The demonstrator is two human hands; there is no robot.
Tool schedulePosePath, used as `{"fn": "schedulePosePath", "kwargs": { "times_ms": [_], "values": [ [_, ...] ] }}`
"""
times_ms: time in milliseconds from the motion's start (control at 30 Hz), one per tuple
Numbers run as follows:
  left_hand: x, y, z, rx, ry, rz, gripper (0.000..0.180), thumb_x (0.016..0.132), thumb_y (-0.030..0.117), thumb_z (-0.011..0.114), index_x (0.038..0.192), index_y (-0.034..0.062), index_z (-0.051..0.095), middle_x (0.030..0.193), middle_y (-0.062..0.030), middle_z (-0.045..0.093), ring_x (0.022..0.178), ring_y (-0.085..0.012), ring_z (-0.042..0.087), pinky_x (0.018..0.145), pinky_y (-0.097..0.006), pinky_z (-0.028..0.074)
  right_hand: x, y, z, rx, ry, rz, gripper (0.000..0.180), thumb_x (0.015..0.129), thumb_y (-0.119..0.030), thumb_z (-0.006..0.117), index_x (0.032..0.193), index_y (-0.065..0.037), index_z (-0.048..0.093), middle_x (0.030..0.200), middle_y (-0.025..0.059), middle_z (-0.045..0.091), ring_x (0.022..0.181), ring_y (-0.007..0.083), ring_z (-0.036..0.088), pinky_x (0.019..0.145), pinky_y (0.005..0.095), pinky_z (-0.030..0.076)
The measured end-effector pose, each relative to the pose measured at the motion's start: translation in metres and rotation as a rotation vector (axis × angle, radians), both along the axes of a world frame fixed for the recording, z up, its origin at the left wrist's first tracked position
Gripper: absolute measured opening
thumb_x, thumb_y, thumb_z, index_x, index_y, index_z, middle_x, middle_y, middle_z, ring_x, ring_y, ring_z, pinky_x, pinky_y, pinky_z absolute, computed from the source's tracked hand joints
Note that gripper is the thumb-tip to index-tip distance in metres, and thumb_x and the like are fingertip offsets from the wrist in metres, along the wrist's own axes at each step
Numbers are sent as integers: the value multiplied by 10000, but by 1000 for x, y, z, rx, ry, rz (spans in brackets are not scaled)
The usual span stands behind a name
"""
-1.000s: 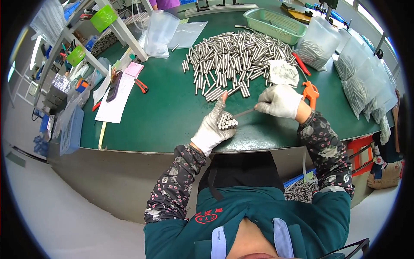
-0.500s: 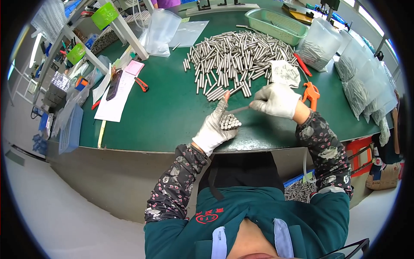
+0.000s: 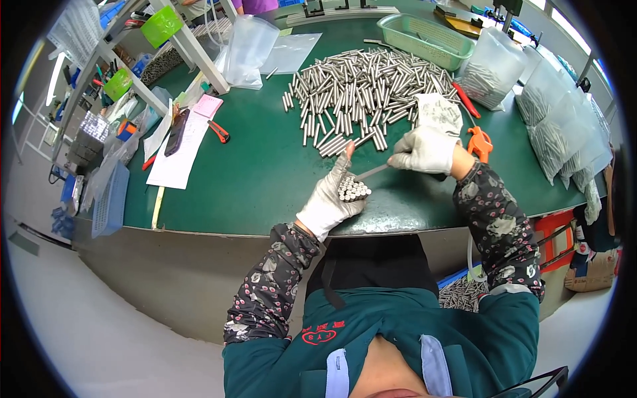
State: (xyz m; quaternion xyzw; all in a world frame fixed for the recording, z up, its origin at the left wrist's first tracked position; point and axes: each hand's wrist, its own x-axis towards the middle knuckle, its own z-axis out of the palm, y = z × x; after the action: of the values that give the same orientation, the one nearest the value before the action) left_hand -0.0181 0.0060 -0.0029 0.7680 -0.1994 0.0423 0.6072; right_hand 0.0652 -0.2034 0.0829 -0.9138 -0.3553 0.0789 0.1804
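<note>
My left hand (image 3: 330, 203), in a white glove with the thumb tip bare, is wrapped round a bundle of short steel pins (image 3: 353, 192), their round ends facing up towards me. My right hand (image 3: 424, 150), gloved too, pinches a thin grey strip-like tool (image 3: 373, 172). The tool's free end reaches the top edge of the bundle; whether it touches the pins I cannot tell. A dark end shows beneath the right palm. Beyond both hands spreads a large heap of loose steel pins (image 3: 371, 83). A crumpled white cloth (image 3: 439, 114) lies just past my right hand.
An orange air gun (image 3: 479, 143) and a red-handled tool (image 3: 466, 100) lie right of the heap. Bags of pins (image 3: 563, 126) line the right side; a green basket (image 3: 424, 41) stands behind. Papers (image 3: 178, 156), a phone (image 3: 176, 131) and a red cutter (image 3: 219, 131) lie left.
My right hand has shifted slightly, and the strip-like tool now slants more steeply towards the bundle. A dark end has come into sight under the right palm. The left hand stays nearly still.
</note>
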Motion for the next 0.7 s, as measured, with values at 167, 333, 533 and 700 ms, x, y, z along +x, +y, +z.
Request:
{"fn": "schedulePosePath", "kwargs": {
  "times_ms": [167,333,533,700],
  "values": [
    [0,3,-1,-37,38,-26,1023,603,-82,660,1414,258,136,779,3,535,696,-80,516,750,-225,453,-1,-2,-2,89,-45,5,255,751,-311,634,766,-59,673,635,112,610,602,244,595,589,316,470],
    [0,-2,4,-50,67,-26,1009,623,-87,651,1412,273,135,765,10,534,688,-75,514,711,-215,454,0,-8,6,-48,-92,-60,252,762,-306,625,757,-58,674,654,117,616,598,241,595,593,323,470],
    [-1,2,1,-118,116,-46,1003,618,-99,654,1413,242,147,783,24,518,704,-61,491,717,-201,432,-15,13,3,-9,18,54,253,747,-320,626,766,-72,677,651,106,619,591,243,596,593,329,474],
    [4,-3,-2,-56,-72,-24,1007,611,-118,658,1413,230,160,780,43,485,703,-47,463,704,-186,409,1,-18,9,-18,4,-103,306,739,-392,611,805,-103,688,647,112,625,603,237,611,604,317,486]
  ]
}}
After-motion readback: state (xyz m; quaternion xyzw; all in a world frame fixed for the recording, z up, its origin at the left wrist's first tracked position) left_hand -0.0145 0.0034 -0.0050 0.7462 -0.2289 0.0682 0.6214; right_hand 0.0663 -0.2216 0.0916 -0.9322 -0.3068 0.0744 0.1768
